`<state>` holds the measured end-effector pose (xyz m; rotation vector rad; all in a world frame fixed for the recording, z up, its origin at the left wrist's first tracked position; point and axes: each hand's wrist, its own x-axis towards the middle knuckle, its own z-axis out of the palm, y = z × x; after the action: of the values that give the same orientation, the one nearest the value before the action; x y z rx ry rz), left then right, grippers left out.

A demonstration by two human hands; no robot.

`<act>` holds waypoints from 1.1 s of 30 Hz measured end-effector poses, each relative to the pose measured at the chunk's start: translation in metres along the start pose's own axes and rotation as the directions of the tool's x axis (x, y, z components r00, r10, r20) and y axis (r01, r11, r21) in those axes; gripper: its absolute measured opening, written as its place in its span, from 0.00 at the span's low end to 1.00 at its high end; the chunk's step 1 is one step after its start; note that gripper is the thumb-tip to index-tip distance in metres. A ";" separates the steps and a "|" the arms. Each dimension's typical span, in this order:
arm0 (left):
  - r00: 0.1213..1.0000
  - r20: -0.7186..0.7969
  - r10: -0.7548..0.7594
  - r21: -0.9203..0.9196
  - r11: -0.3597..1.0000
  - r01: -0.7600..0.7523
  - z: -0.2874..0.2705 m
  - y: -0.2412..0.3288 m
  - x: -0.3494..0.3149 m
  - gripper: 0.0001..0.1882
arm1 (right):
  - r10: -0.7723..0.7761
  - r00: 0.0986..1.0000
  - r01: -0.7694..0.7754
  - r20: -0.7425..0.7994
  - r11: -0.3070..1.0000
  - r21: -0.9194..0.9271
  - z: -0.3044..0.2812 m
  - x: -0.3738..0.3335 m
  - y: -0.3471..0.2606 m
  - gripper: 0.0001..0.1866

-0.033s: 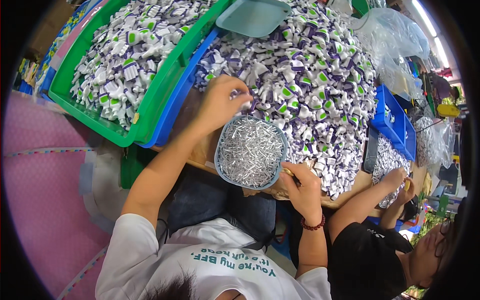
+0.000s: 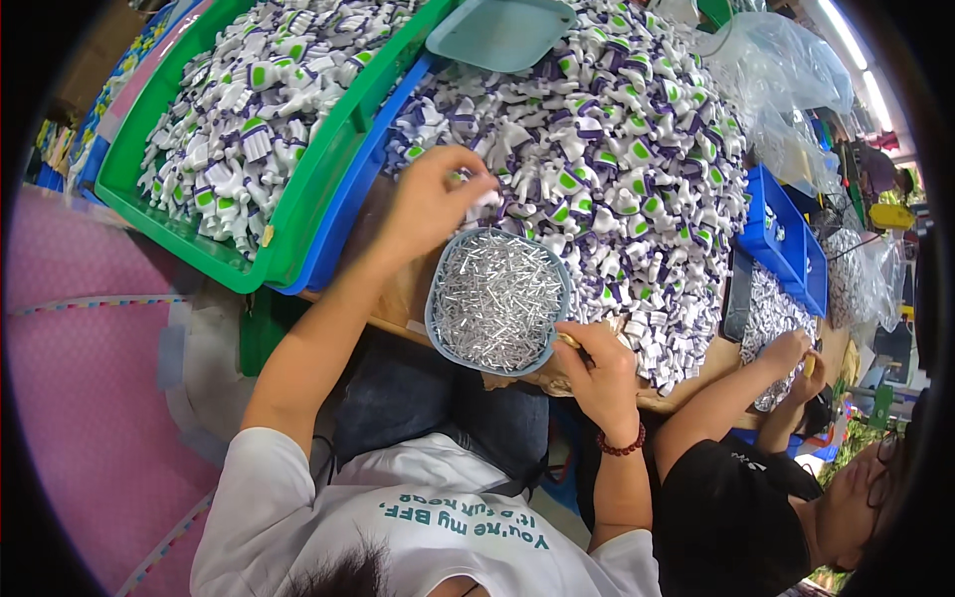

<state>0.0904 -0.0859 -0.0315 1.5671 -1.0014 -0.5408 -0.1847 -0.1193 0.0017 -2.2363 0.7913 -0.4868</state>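
My left hand [image 2: 436,209] is closed, fingers pinched round a small white and purple toy piece [image 2: 486,198] just above the far rim of a grey-blue tray [image 2: 433,323]. Short silvery pins [image 2: 495,300] fill that tray, which sits at the table's near edge. At the tray's right rim is my right hand [image 2: 603,376], thumb and forefinger pinched on a small yellowish piece [image 2: 567,340] whose kind I cannot make out. Beyond the tray spreads a large heap of white, purple and green toy pieces [image 2: 637,179].
A green bin [image 2: 274,239] full of similar pieces stands at the left inside a blue bin [image 2: 333,234]. An upturned grey-blue lid or tray [image 2: 502,35] lies behind. To the right, a co-worker's hands [image 2: 791,363] work near blue boxes [image 2: 771,224] and clear plastic bags [image 2: 781,70].
My left hand has shifted slightly, its fingers still pinched on the toy piece. My right hand and the tray look almost the same.
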 end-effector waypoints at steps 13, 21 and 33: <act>0.837 0.395 -0.379 -0.842 0.216 0.495 -0.026 0.051 -0.076 0.19 | -0.214 0.963 0.257 0.164 0.911 -0.322 0.020 0.018 0.002 0.15; 0.761 0.531 -0.373 -0.604 0.462 0.649 0.008 0.055 -0.119 0.19 | -0.226 0.974 0.225 0.018 0.973 0.048 0.012 0.020 -0.004 0.14; 0.712 0.591 -0.380 -0.702 0.193 0.685 0.033 0.056 -0.127 0.14 | 0.028 0.978 0.078 -0.207 0.870 0.487 0.017 0.010 -0.028 0.06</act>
<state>-0.0198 0.0010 -0.0088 0.7347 -0.1126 -1.5853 -0.1569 -0.1022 0.0116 -1.7359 0.6488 -0.8453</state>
